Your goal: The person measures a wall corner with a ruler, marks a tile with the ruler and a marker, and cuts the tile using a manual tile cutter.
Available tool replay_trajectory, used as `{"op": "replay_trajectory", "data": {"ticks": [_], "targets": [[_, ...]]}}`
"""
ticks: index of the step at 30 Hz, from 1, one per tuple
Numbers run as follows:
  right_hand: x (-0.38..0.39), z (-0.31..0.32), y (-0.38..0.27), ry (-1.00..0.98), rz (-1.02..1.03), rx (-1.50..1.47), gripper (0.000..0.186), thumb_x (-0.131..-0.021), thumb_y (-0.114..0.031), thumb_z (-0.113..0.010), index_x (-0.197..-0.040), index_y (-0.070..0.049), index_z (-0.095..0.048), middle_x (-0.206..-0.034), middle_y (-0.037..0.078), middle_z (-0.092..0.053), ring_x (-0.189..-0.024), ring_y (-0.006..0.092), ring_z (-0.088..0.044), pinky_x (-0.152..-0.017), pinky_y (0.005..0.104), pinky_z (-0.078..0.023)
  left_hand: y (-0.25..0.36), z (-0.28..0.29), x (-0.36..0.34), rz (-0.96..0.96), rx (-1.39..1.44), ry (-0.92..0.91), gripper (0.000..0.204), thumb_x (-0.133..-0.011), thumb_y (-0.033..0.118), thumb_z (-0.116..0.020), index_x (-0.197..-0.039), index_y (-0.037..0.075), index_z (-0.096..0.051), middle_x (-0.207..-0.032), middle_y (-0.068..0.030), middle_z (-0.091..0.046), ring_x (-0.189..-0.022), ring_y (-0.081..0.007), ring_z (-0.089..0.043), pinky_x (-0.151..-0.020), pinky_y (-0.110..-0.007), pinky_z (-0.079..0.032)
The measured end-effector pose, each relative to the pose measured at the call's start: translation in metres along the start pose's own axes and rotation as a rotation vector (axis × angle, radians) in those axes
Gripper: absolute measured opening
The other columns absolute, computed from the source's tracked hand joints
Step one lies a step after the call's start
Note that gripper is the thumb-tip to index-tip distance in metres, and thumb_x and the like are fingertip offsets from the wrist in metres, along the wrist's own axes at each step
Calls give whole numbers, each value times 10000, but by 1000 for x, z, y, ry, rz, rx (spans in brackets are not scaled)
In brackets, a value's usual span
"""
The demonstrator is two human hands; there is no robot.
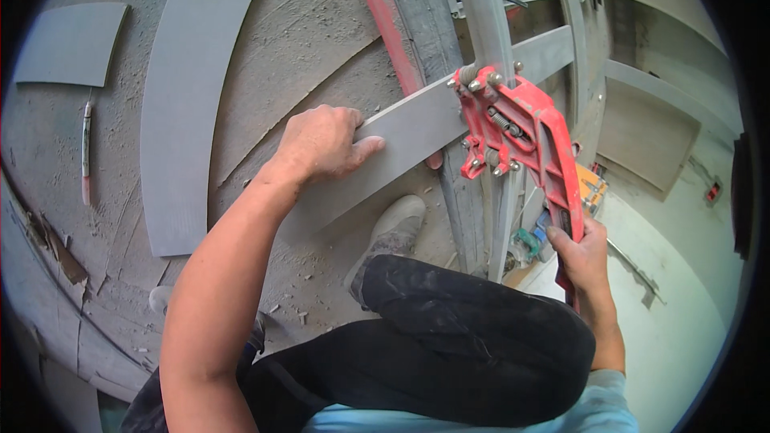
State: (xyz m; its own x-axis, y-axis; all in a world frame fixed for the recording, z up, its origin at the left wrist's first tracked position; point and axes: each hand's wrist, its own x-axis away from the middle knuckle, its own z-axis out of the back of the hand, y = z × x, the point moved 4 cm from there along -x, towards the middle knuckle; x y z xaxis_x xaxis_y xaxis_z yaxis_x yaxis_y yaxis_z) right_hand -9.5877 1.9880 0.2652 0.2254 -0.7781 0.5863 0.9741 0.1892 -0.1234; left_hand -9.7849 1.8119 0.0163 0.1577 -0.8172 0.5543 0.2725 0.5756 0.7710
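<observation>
Black-trousered knee (489, 341), foreground. Right hand (584, 263): fingers wrapped around the red handle (568, 200). Left hand (325, 144): fingers clamped over the upper edge of one grey plank (409, 124) (tips hidden), which lies beneath the metal rail (484, 12). Possible fault: slackened left-hand pressure, letting the plank skew.

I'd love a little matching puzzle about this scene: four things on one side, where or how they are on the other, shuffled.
1. left hand
2. right hand
3. pen
4. long bar

A. lying on the floor, far left
B. holding the red tool by its handle
C. red, reaching near the picture's top edge
D. at the grey plank's upper edge

Pairs: 1-D, 2-B, 3-A, 4-C
</observation>
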Motion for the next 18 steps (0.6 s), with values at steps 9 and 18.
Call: {"op": "replay_trajectory", "data": {"ticks": [9, 18], "targets": [[-8, -3, -21, -42, 54, -97, 194, -721, -92, -640, -874, 16, -587, -728, -25, -517, -649, 70, -441, -603, 234, -384, 2, 2, 0, 30, -8, -43, 411, -824, 429, -596, -912, 33, -661, -849, -176, -664, -851, -334, -636, -757, -422, -495], [-12, 2, -25, -57, 83, 4, 173, -719, -118, -650, -823, -8, -566, -698, -37, -487, -618, 66, -432, -558, 238, -371, -2, 1, 2, 1, -38, -30, 421, -840, 440, -575, -965, 46, -657, -887, -165, -667, -879, -321, -636, -771, -413, -498]]}}
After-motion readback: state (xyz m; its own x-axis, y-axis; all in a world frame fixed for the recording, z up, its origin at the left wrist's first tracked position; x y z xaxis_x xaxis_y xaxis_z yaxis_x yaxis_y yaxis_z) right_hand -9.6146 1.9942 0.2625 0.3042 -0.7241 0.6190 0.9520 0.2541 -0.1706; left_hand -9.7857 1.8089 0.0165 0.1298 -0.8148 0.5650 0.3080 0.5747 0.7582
